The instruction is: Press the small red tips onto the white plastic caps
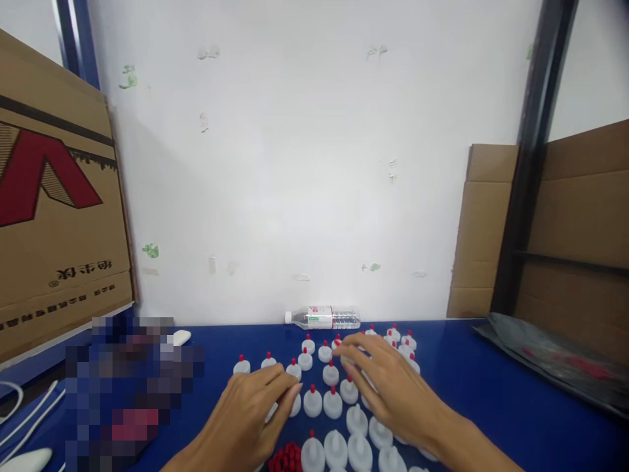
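Observation:
Several white translucent caps with pointed nozzles stand on a blue table, many topped by small red tips, like this red-tipped cap (pixel 312 401). Nearer to me are white nozzle caps (pixel 335 449) with bare points. My left hand (pixel 253 410) is over the left side of the rows, thumb and forefinger pressed together; anything between them is hidden. A pile of loose red tips (pixel 285 457) lies just below it. My right hand (pixel 386 377) reaches over the right rows, fingers apart, fingertips close to a red-tipped cap (pixel 337 343). It covers several caps.
Behind the caps a clear plastic bottle (pixel 324 318) lies on its side by the white wall. A large cardboard box (pixel 59 196) stands left, near white cables (pixel 34 413). A dark plastic bag (pixel 555 360) lies right. Part of the left table is pixelated.

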A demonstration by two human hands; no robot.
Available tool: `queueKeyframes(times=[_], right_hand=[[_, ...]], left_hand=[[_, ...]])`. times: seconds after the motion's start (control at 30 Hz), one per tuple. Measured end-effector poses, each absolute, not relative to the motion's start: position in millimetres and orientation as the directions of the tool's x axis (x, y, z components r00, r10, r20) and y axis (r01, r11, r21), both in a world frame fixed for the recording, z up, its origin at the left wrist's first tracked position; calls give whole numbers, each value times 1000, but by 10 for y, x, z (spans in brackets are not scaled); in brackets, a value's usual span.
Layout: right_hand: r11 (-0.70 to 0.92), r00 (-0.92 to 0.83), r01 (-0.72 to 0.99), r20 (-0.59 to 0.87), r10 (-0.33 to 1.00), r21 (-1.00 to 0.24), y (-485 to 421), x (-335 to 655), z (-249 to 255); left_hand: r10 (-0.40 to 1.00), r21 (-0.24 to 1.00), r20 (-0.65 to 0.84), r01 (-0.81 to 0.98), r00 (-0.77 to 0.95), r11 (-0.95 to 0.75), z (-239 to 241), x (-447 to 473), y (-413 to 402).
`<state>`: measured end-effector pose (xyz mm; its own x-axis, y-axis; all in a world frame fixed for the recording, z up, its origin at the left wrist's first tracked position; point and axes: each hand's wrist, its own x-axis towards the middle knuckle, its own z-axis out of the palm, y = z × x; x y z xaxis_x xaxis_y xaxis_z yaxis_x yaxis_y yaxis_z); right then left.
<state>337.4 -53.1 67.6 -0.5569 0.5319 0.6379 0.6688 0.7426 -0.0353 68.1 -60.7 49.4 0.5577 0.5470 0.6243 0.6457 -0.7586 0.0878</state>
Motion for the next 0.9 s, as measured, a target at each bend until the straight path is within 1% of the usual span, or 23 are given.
queueKeyframes(times=[0.03, 0.1, 0.23, 0.37, 0.47, 0.57, 0.73, 0.9], right_hand=[[711, -517, 701, 641, 568, -65, -466, 3420, 659], [682, -501, 726, 613, 611, -86, -363, 3492, 615], [696, -565, 714, 523, 639, -79, -302, 3531, 525], [688, -585, 720, 450, 675, -96, -319, 3501, 501], [668, -559, 738, 467, 685, -95, -284, 3520, 527], [633, -513, 771, 518, 684, -71, -222, 3582, 563], [548, -424, 836, 584, 692, -42, -189, 3657, 622], [532, -394, 845, 608, 690, -57, -240, 3626, 662]], left_hand=[[562, 82, 602, 656, 567, -750, 499, 653, -595], [586, 65, 536, 663, 607, -746, 505, 618, -581], [632, 44, 379, 669, 676, -742, 519, 625, -607], [670, 74, 274, 680, 690, -730, 534, 646, -636], [682, 73, 250, 688, 688, -722, 557, 634, -635], [658, 63, 241, 665, 713, -744, 585, 614, -637], [620, 81, 220, 619, 753, -781, 586, 603, -656], [609, 29, 228, 620, 760, -784, 567, 614, -639]])
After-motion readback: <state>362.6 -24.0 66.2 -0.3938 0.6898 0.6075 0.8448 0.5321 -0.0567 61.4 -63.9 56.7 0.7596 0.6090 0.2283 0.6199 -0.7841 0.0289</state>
